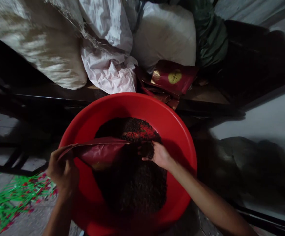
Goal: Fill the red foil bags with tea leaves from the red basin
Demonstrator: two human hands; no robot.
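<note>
A large red plastic tub (181, 131) holds a heap of dark, loose crumbly stuff (142, 186) that resembles dried tea leaves. My left hand (65, 167) grips one end of a dark red pouch (103, 151), which lies sideways over the tub with its other end pointing right. Cupped inside the tub, close to that end, my right hand (160, 154) carries a handful of the dark leaves (147, 150). Its fingertips are partly hidden by the leaves and shadow.
Behind the tub, more dark red pouches (174, 78) with a gold emblem lie on a dark wooden ledge (206, 95). White sacks (167, 36) and a dark green bag (211, 39) stand there too. Green and red plastic strands (16, 196) are on the floor at left.
</note>
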